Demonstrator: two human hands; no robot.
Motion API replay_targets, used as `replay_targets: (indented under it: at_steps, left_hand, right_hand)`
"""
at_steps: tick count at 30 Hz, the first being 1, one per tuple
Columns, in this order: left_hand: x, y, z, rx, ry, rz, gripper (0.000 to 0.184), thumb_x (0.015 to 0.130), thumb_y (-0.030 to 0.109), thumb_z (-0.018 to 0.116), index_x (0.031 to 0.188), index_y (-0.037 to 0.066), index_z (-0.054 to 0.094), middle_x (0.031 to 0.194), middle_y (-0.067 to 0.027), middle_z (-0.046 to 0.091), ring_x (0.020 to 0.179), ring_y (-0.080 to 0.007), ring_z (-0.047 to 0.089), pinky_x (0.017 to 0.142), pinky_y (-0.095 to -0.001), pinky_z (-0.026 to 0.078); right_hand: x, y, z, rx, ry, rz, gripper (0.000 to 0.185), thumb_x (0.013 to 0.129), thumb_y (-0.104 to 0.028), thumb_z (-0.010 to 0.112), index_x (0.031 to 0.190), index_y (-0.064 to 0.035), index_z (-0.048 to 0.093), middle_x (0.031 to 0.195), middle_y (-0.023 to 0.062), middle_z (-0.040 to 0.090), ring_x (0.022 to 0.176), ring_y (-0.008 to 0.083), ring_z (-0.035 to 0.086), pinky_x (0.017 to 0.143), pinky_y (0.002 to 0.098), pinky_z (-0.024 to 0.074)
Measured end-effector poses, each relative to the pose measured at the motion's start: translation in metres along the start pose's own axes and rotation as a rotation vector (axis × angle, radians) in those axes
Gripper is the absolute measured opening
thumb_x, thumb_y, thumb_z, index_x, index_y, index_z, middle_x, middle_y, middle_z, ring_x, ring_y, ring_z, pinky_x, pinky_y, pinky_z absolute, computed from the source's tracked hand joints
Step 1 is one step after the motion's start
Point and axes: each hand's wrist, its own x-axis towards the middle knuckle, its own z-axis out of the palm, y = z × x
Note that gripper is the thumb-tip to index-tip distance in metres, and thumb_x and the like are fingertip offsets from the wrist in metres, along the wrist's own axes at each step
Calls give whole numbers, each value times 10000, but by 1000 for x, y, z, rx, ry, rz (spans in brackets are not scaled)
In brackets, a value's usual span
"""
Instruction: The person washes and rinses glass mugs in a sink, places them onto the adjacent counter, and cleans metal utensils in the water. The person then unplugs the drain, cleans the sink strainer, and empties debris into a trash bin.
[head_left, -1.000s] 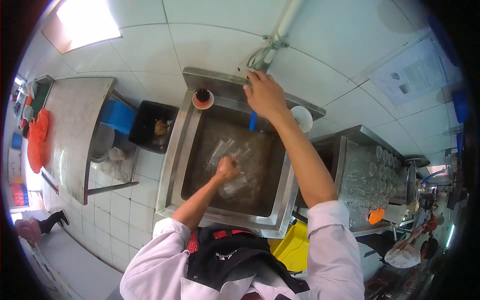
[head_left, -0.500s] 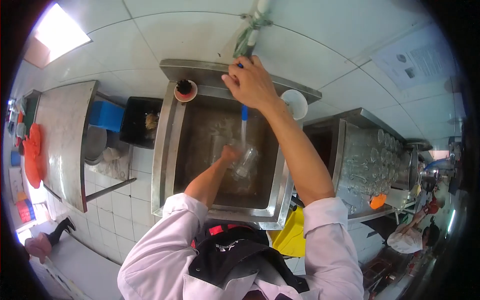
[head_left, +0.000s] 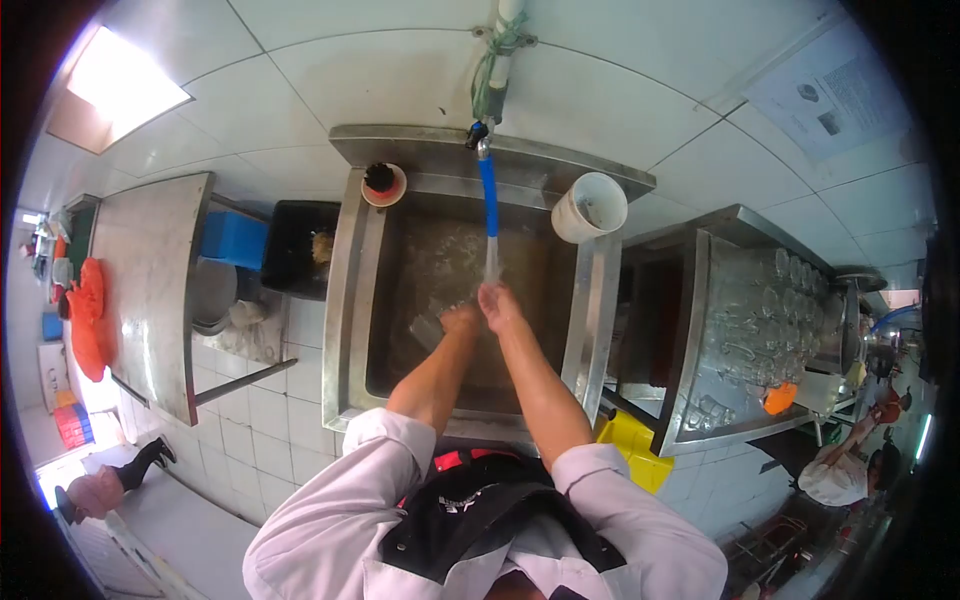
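Observation:
Murky water stands in a steel sink (head_left: pixel 345 330) in front of me. My left hand (head_left: pixel 459 320) is low in it, fingers curled against a clear glass (head_left: pixel 428 326); water and glare blur part of the grip. Beside it, my right hand (head_left: pixel 496 303) is under the running stream, fingers apart, with nothing visible in it. The stream comes from a blue hose (head_left: pixel 489 195) fixed to a tap (head_left: pixel 480 138) on the wall pipe.
A white tub (head_left: pixel 590 208) stands on the sink's back right corner, a dark brush in a small cup (head_left: pixel 382 184) on the left. Rows of glass mugs (head_left: pixel 750 320) fill the right counter. A yellow bin (head_left: pixel 637 452) is below. People are at both far sides.
My right hand has left the tap and come down into the stream beside my left hand. The glass now shows left of my left hand, not right. The view has shifted slightly.

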Motion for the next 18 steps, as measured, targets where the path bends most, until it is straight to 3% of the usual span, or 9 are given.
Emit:
replay_targets:
  at_steps: [1, 3, 5, 7, 10, 13, 16, 18]
  left_hand:
    - [19, -10, 3, 25, 1, -12, 585, 762, 287, 786, 1241, -10, 627, 1289, -185, 641, 1135, -331, 653, 949, -405, 524]
    - [27, -25, -15, 154, -29, 53, 551, 754, 286, 789, 1190, -19, 646, 1250, -201, 655, 1116, -336, 661, 939, -410, 528]
    - [14, -26, -34, 296, -52, 181, 483, 748, 283, 789, 1104, -24, 678, 1175, -209, 683, 1082, -343, 675, 923, -415, 534]
    - [-17, -15, -50, 326, 36, 214, 425, 736, 280, 790, 1020, -23, 700, 1091, -215, 707, 1047, -351, 688, 907, -418, 539]
    - [-17, -23, -49, 260, 75, 253, 368, 711, 276, 796, 930, -7, 711, 1007, -215, 724, 1016, -359, 699, 871, -422, 539]
    - [-18, -27, -49, 280, 7, 440, 334, 703, 260, 791, 892, 5, 689, 953, -201, 721, 960, -345, 704, 823, -420, 531]
    - [-5, -38, -42, 333, -77, 626, 295, 717, 232, 767, 878, 18, 643, 897, -154, 700, 871, -293, 683, 786, -403, 518]
    - [22, -53, -29, 281, -151, 682, 286, 727, 222, 756, 881, 28, 613, 870, -110, 679, 825, -250, 652, 776, -384, 511]
  right_hand:
    - [23, 14, -7, 195, -1, 39, 157, 966, -104, 576, 1105, -37, 608, 971, 117, 654, 885, 250, 675, 791, 392, 612]
    - [80, 51, -31, -355, -61, -536, 182, 959, -129, 594, 1099, -13, 608, 996, 126, 657, 898, 253, 681, 795, 370, 618]
    - [80, 51, -16, -226, 44, -558, 197, 949, -132, 610, 1089, 7, 611, 1004, 130, 662, 907, 252, 684, 782, 349, 621]
    - [30, 9, 26, 554, 285, 9, 194, 936, -113, 623, 1074, 22, 618, 996, 130, 670, 911, 248, 685, 751, 331, 620]
    - [5, -3, 24, -346, 162, -183, 176, 924, -87, 616, 1075, 2, 636, 958, 103, 683, 923, 227, 687, 724, 331, 606]
    - [2, 6, -3, -842, -6, -406, 217, 859, -30, 587, 1058, -6, 667, 954, 104, 718, 890, 223, 694, 764, 319, 551]
    - [21, 4, -56, -1015, 3, -928, 224, 878, -21, 591, 1092, -54, 650, 939, 68, 691, 879, 218, 680, 767, 349, 566]
    - [-52, -39, -61, -1143, 184, -1027, 330, 841, 11, 593, 1163, -57, 615, 1050, 115, 671, 938, 238, 664, 820, 339, 547]
